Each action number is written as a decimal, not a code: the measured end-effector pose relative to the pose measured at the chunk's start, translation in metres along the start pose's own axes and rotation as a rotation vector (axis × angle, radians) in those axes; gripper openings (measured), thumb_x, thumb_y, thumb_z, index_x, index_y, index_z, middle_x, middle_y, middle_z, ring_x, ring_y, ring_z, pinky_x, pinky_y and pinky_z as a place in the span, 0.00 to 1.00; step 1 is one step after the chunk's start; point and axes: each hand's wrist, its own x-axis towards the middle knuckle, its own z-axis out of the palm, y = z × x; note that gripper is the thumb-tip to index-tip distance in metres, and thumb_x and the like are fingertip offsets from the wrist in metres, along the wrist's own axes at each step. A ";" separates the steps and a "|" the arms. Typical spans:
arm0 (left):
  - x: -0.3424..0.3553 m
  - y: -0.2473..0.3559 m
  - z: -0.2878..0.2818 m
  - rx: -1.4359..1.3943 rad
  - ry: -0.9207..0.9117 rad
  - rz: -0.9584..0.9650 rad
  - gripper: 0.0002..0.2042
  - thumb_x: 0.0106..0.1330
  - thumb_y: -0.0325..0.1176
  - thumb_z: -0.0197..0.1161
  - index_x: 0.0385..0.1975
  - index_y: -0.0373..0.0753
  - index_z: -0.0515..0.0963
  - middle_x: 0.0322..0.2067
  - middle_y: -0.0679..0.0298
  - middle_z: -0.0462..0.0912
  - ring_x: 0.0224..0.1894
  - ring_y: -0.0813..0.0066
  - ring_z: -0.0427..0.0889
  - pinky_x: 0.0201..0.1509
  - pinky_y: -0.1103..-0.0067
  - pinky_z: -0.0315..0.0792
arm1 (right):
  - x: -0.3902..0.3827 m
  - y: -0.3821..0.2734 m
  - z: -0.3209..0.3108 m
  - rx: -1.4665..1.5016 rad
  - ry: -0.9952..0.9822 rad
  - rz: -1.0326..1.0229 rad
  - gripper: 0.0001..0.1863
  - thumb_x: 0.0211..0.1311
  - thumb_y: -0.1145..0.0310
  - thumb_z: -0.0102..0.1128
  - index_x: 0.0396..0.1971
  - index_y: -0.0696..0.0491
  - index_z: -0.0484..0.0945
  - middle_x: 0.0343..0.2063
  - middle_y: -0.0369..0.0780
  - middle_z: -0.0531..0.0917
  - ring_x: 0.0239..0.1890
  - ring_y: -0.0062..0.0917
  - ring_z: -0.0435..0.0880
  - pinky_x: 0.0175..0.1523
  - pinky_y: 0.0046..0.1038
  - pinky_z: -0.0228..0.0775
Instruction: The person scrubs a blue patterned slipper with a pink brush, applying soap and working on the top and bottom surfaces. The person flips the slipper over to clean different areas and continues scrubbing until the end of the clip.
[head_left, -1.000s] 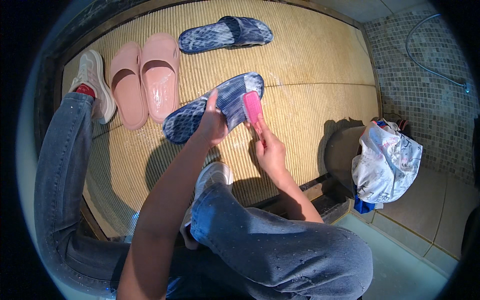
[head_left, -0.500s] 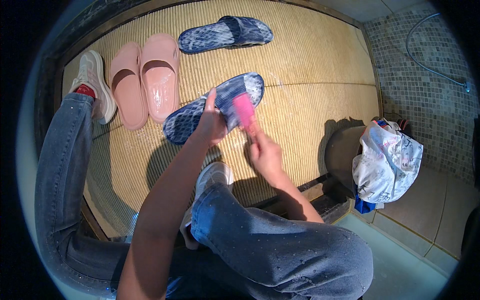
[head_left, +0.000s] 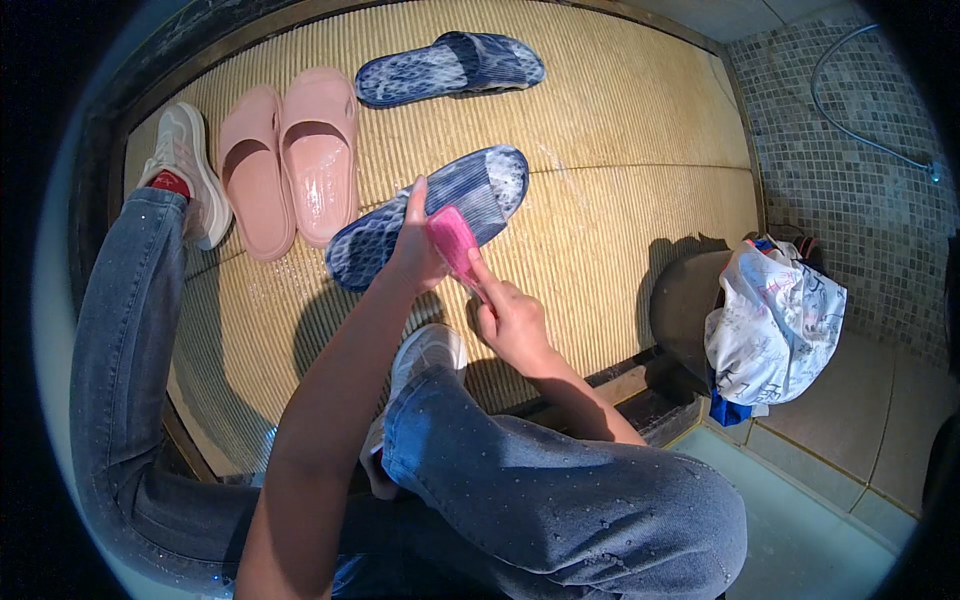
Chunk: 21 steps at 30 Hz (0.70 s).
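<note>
In my left hand [head_left: 420, 250] is a blue-and-white patterned slide slipper [head_left: 375, 245], gripped at its near side with the thumb lying up along the strap. Its toe end points to the upper right and looks wet or soapy. My right hand [head_left: 515, 318] is closed round the handle of a pink scrubbing brush [head_left: 453, 236], index finger stretched along it. The brush head rests on or just over the slipper's strap, close beside my left fingers; its bristles are hidden underneath. The matching blue slipper [head_left: 420, 77] lies farther back, sole down.
Two pink slippers [head_left: 255, 180] sit side by side at the left, near my white shoe [head_left: 190, 160]. Everything lies on a ribbed tan surface [head_left: 620, 130] with wet streaks. At the right, white printed cloth [head_left: 780, 320] hangs over a dark rounded container [head_left: 685, 305]. A hose [head_left: 850, 120] runs along the tiled wall.
The pink brush has moved left across the strap, from near the toe end toward my left hand. My left hand and the slipper stay about where they were.
</note>
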 end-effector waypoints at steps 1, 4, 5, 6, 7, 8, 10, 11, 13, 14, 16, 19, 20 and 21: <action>-0.001 -0.002 -0.010 0.263 -0.047 0.082 0.32 0.75 0.58 0.32 0.62 0.35 0.64 0.53 0.57 0.78 0.55 0.64 0.76 0.70 0.65 0.59 | 0.000 -0.002 0.003 -0.010 -0.027 -0.004 0.41 0.55 0.76 0.57 0.71 0.38 0.59 0.20 0.41 0.78 0.18 0.29 0.77 0.24 0.32 0.73; 0.004 -0.003 0.002 -0.238 -0.040 0.044 0.36 0.73 0.62 0.34 0.61 0.32 0.66 0.58 0.55 0.74 0.59 0.63 0.75 0.67 0.69 0.66 | 0.013 0.016 -0.011 -0.075 0.079 0.077 0.39 0.55 0.74 0.58 0.69 0.38 0.61 0.20 0.44 0.80 0.21 0.34 0.81 0.27 0.37 0.74; 0.002 -0.002 0.007 -0.216 -0.030 0.046 0.35 0.74 0.61 0.33 0.61 0.34 0.67 0.58 0.55 0.75 0.59 0.64 0.75 0.67 0.69 0.65 | 0.016 0.020 -0.017 -0.061 0.075 0.172 0.39 0.55 0.74 0.57 0.69 0.39 0.62 0.21 0.45 0.80 0.22 0.37 0.82 0.28 0.38 0.74; 0.001 0.000 0.011 -0.193 -0.022 0.050 0.34 0.75 0.59 0.32 0.61 0.35 0.67 0.58 0.56 0.75 0.59 0.65 0.75 0.67 0.69 0.65 | 0.020 0.019 -0.024 -0.074 0.043 0.228 0.39 0.55 0.74 0.57 0.69 0.39 0.61 0.21 0.45 0.80 0.22 0.37 0.81 0.28 0.38 0.74; 0.001 0.000 0.012 -0.170 -0.014 0.054 0.33 0.75 0.58 0.31 0.61 0.36 0.68 0.58 0.57 0.76 0.59 0.65 0.75 0.67 0.68 0.65 | 0.023 0.017 -0.028 -0.087 0.011 0.285 0.39 0.55 0.74 0.57 0.70 0.39 0.61 0.20 0.45 0.79 0.21 0.37 0.81 0.28 0.38 0.74; 0.003 -0.002 0.008 -0.169 -0.017 0.056 0.33 0.74 0.60 0.31 0.61 0.37 0.68 0.57 0.57 0.76 0.58 0.65 0.76 0.65 0.70 0.68 | 0.022 0.016 -0.027 -0.117 0.028 0.172 0.40 0.55 0.75 0.57 0.70 0.39 0.60 0.19 0.44 0.79 0.20 0.34 0.80 0.26 0.36 0.74; 0.036 -0.013 -0.045 -0.298 -0.756 0.063 0.34 0.74 0.61 0.33 0.61 0.37 0.69 0.56 0.57 0.77 0.57 0.66 0.77 0.64 0.70 0.69 | 0.018 -0.002 -0.019 -0.124 0.018 -0.027 0.41 0.54 0.77 0.57 0.71 0.39 0.59 0.16 0.39 0.76 0.14 0.25 0.74 0.20 0.30 0.70; 0.045 -0.016 -0.067 -0.353 -1.117 0.066 0.35 0.73 0.62 0.33 0.61 0.37 0.69 0.56 0.58 0.77 0.56 0.66 0.77 0.64 0.70 0.69 | 0.017 -0.012 -0.011 -0.119 -0.026 -0.118 0.41 0.55 0.77 0.56 0.70 0.39 0.59 0.15 0.36 0.75 0.12 0.20 0.70 0.17 0.26 0.67; 0.037 -0.019 -0.046 -0.415 -0.750 0.014 0.36 0.72 0.62 0.34 0.60 0.35 0.70 0.54 0.57 0.78 0.56 0.65 0.77 0.64 0.70 0.68 | 0.018 -0.019 -0.021 -0.108 -0.173 0.142 0.39 0.52 0.78 0.57 0.67 0.38 0.65 0.20 0.45 0.79 0.20 0.36 0.80 0.31 0.37 0.76; 0.023 -0.015 -0.022 -0.366 -0.409 0.001 0.35 0.73 0.62 0.35 0.59 0.34 0.70 0.54 0.57 0.78 0.56 0.65 0.77 0.65 0.70 0.67 | 0.018 -0.010 -0.023 -0.124 -0.078 0.139 0.40 0.52 0.78 0.57 0.68 0.38 0.64 0.20 0.45 0.79 0.20 0.36 0.80 0.30 0.37 0.75; -0.001 -0.002 0.007 -0.266 -0.033 0.058 0.35 0.75 0.59 0.34 0.61 0.31 0.66 0.58 0.55 0.74 0.61 0.63 0.73 0.69 0.68 0.63 | 0.029 0.008 -0.030 -0.150 0.034 0.141 0.40 0.53 0.75 0.59 0.69 0.41 0.62 0.18 0.44 0.78 0.17 0.36 0.79 0.25 0.39 0.74; -0.008 -0.001 0.017 -0.222 0.020 0.053 0.34 0.75 0.58 0.33 0.63 0.31 0.65 0.60 0.55 0.73 0.63 0.64 0.71 0.70 0.69 0.62 | 0.029 0.010 -0.039 -0.201 -0.010 0.163 0.40 0.53 0.75 0.59 0.70 0.42 0.61 0.17 0.45 0.78 0.17 0.36 0.78 0.24 0.38 0.73; -0.004 -0.003 0.012 -0.237 0.023 0.061 0.35 0.74 0.60 0.33 0.59 0.32 0.69 0.56 0.56 0.76 0.59 0.64 0.75 0.67 0.68 0.65 | 0.026 0.004 -0.035 -0.147 -0.025 0.109 0.41 0.52 0.77 0.58 0.69 0.40 0.62 0.19 0.45 0.78 0.19 0.37 0.79 0.27 0.38 0.74; 0.004 -0.008 0.000 -0.309 -0.189 0.048 0.34 0.73 0.61 0.35 0.55 0.34 0.71 0.51 0.57 0.79 0.57 0.65 0.76 0.66 0.69 0.67 | 0.021 -0.004 -0.031 -0.099 -0.035 0.062 0.41 0.51 0.78 0.56 0.69 0.38 0.62 0.21 0.45 0.79 0.22 0.37 0.80 0.30 0.37 0.75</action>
